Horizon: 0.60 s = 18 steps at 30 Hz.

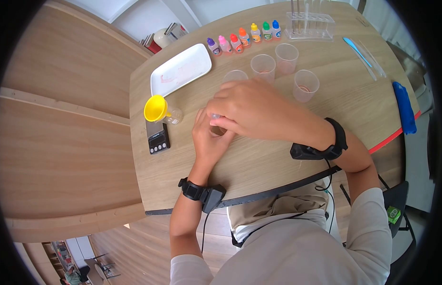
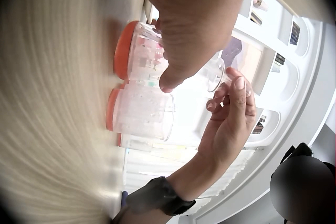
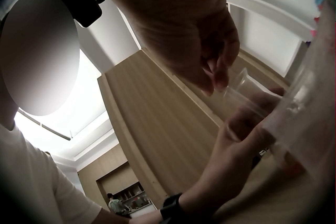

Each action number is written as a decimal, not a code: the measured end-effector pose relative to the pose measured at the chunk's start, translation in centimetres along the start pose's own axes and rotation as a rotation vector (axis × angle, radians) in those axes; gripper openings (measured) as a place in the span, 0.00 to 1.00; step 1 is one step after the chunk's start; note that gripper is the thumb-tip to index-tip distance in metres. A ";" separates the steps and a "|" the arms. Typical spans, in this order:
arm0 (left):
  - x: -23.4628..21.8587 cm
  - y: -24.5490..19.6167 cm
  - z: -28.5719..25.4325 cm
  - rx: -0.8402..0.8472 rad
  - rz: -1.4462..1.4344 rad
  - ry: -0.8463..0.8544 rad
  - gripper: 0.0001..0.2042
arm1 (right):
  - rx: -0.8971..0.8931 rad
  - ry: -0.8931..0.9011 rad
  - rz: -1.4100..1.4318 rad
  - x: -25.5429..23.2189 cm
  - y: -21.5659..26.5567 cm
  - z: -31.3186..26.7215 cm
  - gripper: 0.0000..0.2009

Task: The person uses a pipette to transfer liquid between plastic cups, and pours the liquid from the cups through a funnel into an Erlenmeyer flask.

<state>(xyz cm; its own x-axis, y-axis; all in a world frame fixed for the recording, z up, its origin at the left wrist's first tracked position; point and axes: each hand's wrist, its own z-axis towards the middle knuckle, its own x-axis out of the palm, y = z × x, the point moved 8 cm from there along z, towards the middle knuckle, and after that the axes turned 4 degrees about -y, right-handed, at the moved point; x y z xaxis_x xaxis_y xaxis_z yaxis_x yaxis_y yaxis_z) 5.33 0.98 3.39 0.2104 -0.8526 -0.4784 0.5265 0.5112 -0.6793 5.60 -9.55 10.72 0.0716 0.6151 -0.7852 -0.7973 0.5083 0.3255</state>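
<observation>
In the head view my left hand [image 1: 207, 142] grips a clear vessel on the table, mostly hidden by the hands. Over its mouth is my right hand [image 1: 254, 108], fingertips pinched together on a thin clear piece, hard to make out. The left wrist view shows the right hand [image 2: 228, 124] at the clear rim [image 2: 216, 75], with the left hand [image 2: 197, 29] across the top. From the right wrist, the right hand [image 3: 184, 35] pinches above the flared clear mouth [image 3: 244, 79], and the left hand [image 3: 231, 155] wraps the vessel below.
Several clear cups [image 1: 305, 86] with reddish bottoms stand beyond the hands. A white tray [image 1: 158, 89], yellow funnel [image 1: 156, 109] and black scale [image 1: 158, 142] lie left. Dropper bottles [image 1: 235, 43] and a tube rack [image 1: 310, 34] line the back; a blue stick [image 1: 358, 51] lies right.
</observation>
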 end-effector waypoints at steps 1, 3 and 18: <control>0.0 0.2 0.0 -0.022 -0.003 0.006 0.18 | -0.015 -0.004 -0.018 0.1 0.1 0.0 0.08; 0.0 0.1 0.0 -0.022 0.002 0.009 0.18 | -0.018 0.012 -0.023 0.2 0.2 0.0 0.08; 0.4 1.8 -0.4 -0.089 0.031 0.078 0.16 | -0.031 -0.008 -0.012 0.8 0.4 0.0 0.06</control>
<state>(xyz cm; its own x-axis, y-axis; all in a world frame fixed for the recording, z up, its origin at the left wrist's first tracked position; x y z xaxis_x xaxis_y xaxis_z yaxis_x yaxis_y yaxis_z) 6.03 1.59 1.71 0.1585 -0.8270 -0.5394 0.4450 0.5475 -0.7087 5.30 -8.86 10.26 0.0858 0.6137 -0.7848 -0.8143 0.4970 0.2997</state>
